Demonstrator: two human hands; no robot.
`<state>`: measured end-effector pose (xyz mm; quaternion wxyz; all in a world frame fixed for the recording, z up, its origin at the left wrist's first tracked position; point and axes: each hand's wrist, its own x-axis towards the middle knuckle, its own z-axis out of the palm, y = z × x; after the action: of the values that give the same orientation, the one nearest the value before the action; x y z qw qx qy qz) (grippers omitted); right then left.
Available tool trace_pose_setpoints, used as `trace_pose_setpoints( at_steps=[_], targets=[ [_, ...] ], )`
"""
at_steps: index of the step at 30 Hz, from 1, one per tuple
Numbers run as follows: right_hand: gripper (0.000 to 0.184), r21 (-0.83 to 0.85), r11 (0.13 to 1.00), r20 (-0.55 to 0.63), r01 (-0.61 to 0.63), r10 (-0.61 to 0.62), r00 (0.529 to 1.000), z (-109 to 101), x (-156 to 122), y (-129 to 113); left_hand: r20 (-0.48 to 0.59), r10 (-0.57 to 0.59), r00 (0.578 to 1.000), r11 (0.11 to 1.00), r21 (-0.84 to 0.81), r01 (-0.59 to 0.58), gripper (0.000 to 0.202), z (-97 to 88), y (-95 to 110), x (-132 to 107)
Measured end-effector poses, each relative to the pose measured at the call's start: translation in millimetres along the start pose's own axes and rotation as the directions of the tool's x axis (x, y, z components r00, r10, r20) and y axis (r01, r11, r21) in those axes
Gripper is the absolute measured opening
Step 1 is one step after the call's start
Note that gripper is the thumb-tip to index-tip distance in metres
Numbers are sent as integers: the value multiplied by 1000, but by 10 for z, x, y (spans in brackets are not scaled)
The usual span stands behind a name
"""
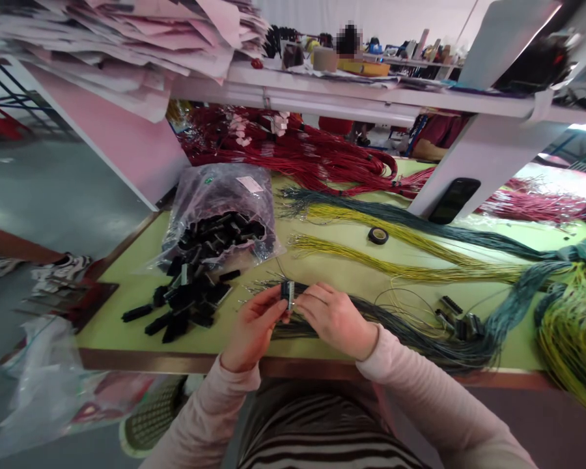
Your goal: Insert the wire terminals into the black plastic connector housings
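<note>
So both hands are up just over the bench, with the left hand point(254, 327) and right hand point(334, 319) meeting around a small black connector point(288, 293). It sits right at the fingertips, roughly upright, with a pale, metal-looking side showing. The left hand's fingers point(273, 303) are closed on it, and the right hand's fingers point(312, 301) press in from the other side, though I can't tell exactly how they're gripping from this angle. A long bundle of thin grey-green wires point(395, 329) runs right under the hands and across the green-topped workbench point(215, 360). To the left there's a heap of black connectors point(188, 303) spilling out of a clear plastic bag point(215, 215) - a lot of them. Further up the bench are bundles of yellow wires point(371, 260), a roll of black tape point(377, 235), and masses of red wires point(293, 153). A few more black connectors point(456, 319) lie on the wires to the right of the hands, and a big stack of pinkish papers point(127, 32) sits on the shelf overhead.
</note>
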<state>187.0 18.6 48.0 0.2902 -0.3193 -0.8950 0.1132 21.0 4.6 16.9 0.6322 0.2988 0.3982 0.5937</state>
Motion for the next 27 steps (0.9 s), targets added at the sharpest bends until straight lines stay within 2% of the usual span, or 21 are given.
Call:
trace_pose_setpoints(
  at_steps=[2, 5, 7, 9, 11, 13, 16, 18, 22, 27],
  targets=[
    [17, 200, 967, -16, -159, 165, 986, -29, 9, -17, -14, 3, 1000, 1000, -8, -3, 28, 5, 2, -5],
    [22, 421, 820, 97, -388, 385, 918, -70, 9, -43, -15, 29, 999, 999, 18, -29, 28, 11, -8, -19],
    [25, 508, 727, 176, -462, 438, 882, -77, -1, -51, -10, 58, 998, 998, 39, -58, 28, 7, -24, -29],
    [23, 548, 680, 194, -487, 463, 865, -70, -13, -54, 2, 97, 995, 994, 55, -97, 28, -8, -45, -38],
    [18, 525, 712, 141, -466, 467, 873, -60, -23, -59, 20, 117, 993, 990, 72, -118, 29, -26, -62, -46],
    [14, 453, 795, 54, -404, 427, 902, -54, -31, -68, 23, 102, 995, 991, 79, -104, 29, -35, -67, -55],
    [12, 317, 909, -46, -272, 301, 953, -48, -43, -80, -7, 53, 999, 997, 60, -53, 29, -16, -47, -70],
    [11, 226, 956, -87, -189, 213, 973, -42, -51, -82, -31, 38, 999, 998, 49, -36, 29, 6, -25, -80],
    [13, 49, 997, -93, -65, 69, 993, -45, -54, -79, -17, 20, 1000, 998, 52, -19, 29, 20, 6, -93],
    [19, -101, 992, -53, 72, -78, 996, -83, -32, -73, 37, -36, 999, 996, 78, 33, 28, -5, 23, -102]
  ],
)
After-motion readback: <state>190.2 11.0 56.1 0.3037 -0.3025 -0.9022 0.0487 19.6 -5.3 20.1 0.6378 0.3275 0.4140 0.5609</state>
